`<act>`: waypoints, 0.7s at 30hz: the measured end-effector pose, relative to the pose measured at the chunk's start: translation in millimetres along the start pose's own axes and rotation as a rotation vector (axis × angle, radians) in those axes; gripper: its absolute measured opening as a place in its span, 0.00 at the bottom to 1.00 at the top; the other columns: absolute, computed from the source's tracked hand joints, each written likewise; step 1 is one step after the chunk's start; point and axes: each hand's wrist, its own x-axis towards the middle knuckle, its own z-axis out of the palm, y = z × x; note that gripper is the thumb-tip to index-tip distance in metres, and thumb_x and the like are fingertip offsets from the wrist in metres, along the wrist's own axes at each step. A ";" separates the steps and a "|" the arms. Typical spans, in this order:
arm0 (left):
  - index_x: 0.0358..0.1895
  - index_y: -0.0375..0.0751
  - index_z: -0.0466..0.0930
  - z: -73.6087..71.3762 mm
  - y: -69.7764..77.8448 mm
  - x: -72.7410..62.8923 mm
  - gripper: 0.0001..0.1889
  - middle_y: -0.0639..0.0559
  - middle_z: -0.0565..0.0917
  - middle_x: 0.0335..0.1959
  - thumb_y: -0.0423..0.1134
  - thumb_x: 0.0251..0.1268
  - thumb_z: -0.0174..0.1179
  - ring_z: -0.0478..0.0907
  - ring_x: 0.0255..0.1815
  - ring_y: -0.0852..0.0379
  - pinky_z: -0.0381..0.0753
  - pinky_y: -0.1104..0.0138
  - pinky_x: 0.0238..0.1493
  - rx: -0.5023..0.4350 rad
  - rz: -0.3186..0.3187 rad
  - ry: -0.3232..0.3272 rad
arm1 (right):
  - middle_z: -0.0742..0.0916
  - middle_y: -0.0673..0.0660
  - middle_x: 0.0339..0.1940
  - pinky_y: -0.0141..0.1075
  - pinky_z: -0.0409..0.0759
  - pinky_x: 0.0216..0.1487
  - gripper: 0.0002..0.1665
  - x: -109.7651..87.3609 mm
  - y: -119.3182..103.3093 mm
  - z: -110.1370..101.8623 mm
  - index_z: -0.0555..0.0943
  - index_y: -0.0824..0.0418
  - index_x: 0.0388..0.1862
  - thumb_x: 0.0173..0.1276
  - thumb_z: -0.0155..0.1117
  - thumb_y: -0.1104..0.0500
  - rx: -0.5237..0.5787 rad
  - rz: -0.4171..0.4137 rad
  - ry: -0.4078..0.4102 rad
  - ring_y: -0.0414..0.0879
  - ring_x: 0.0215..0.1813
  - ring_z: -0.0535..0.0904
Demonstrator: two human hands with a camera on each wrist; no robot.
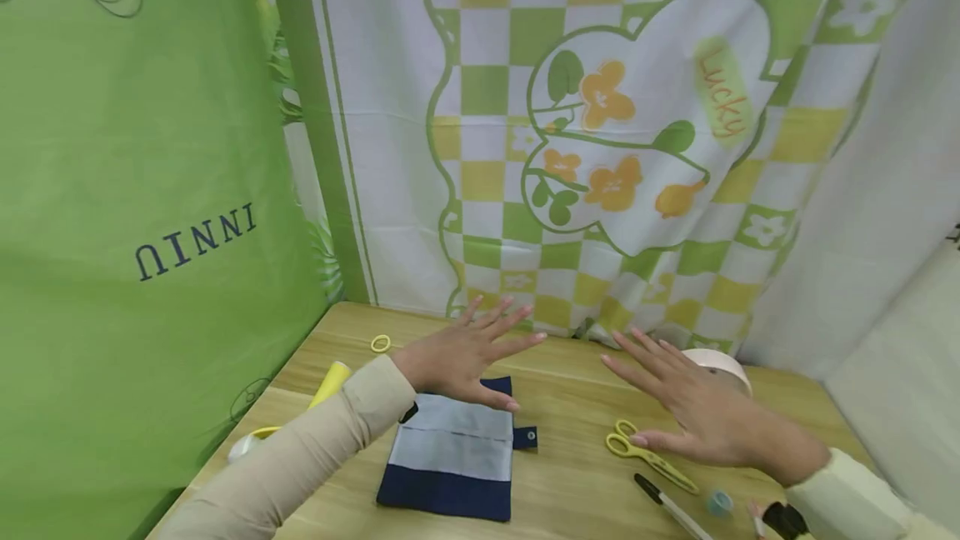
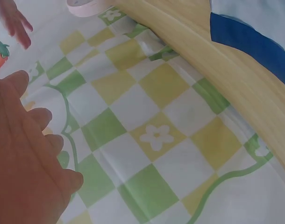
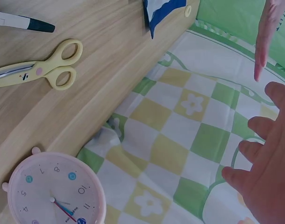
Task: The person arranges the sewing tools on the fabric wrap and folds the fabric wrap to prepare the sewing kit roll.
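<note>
Both hands hover over the wooden table with fingers spread and nothing held. The left hand [image 1: 468, 352] is above a fabric pouch [image 1: 453, 448] in pale grey-blue and navy, with a snap tab at its right side; the hand covers part of its top edge. Over the table's right side, the right hand [image 1: 693, 407] is nearest to yellow scissors [image 1: 652, 458] and a pink alarm clock [image 1: 722, 369], which it partly hides. In the right wrist view the clock [image 3: 56, 186] shows its dial, and the scissors [image 3: 42, 69] lie with their handles towards the hand.
A dark-capped pen [image 1: 671, 507] and a small blue roll [image 1: 719, 503] lie at the front right. On the left are a yellow cylinder [image 1: 330, 383], partly behind the sleeve, and a yellow ring [image 1: 381, 344]. Patterned cloth [image 1: 487, 90] hangs behind the table, green cloth [image 1: 150, 148] at left.
</note>
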 end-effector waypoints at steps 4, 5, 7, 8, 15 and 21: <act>0.81 0.67 0.35 0.2 -0.9 -2.1 0.49 0.57 0.24 0.83 0.77 0.63 0.47 0.25 0.85 0.47 0.36 0.34 0.78 -0.003 0.005 0.002 | 0.53 0.57 0.85 0.26 0.23 0.79 0.54 -0.3 2.7 3.1 0.51 0.48 0.83 0.65 0.66 0.37 -0.005 0.006 0.003 0.45 0.86 0.37; 0.81 0.67 0.35 0.4 -1.4 -2.9 0.49 0.57 0.24 0.83 0.77 0.63 0.46 0.26 0.85 0.46 0.36 0.34 0.78 -0.005 0.007 0.003 | 0.54 0.57 0.85 0.25 0.23 0.78 0.54 -0.4 3.6 3.6 0.52 0.48 0.83 0.66 0.66 0.37 -0.001 0.017 0.001 0.48 0.86 0.40; 0.81 0.67 0.35 2.0 -1.9 -5.7 0.49 0.57 0.24 0.83 0.78 0.63 0.46 0.25 0.85 0.47 0.36 0.35 0.78 -0.020 0.006 -0.004 | 0.57 0.57 0.84 0.28 0.32 0.81 0.50 -1.9 4.2 3.5 0.56 0.47 0.82 0.67 0.66 0.38 0.012 0.061 0.000 0.54 0.85 0.49; 0.81 0.67 0.35 3.9 -2.1 -8.3 0.50 0.57 0.26 0.83 0.78 0.62 0.47 0.26 0.85 0.46 0.37 0.35 0.78 -0.034 0.001 -0.013 | 0.61 0.58 0.83 0.31 0.44 0.82 0.47 -3.2 3.6 3.2 0.59 0.47 0.81 0.67 0.65 0.38 0.008 0.086 -0.001 0.51 0.81 0.61; 0.82 0.59 0.42 32.6 -13.6 -43.1 0.60 0.46 0.43 0.85 0.78 0.50 0.61 0.43 0.84 0.36 0.51 0.35 0.76 -0.133 -0.187 -0.217 | 0.90 0.50 0.44 0.35 0.82 0.35 0.18 -15.8 16.0 16.8 0.86 0.55 0.50 0.69 0.66 0.45 0.134 0.195 -0.079 0.35 0.35 0.84; 0.82 0.52 0.41 77.6 -35.1 -61.9 0.67 0.38 0.45 0.83 0.73 0.42 0.71 0.43 0.83 0.31 0.49 0.32 0.75 -0.231 -0.381 -0.359 | 0.90 0.54 0.37 0.34 0.82 0.34 0.13 -32.8 35.1 62.2 0.85 0.65 0.45 0.66 0.68 0.58 0.378 0.330 -0.218 0.43 0.36 0.86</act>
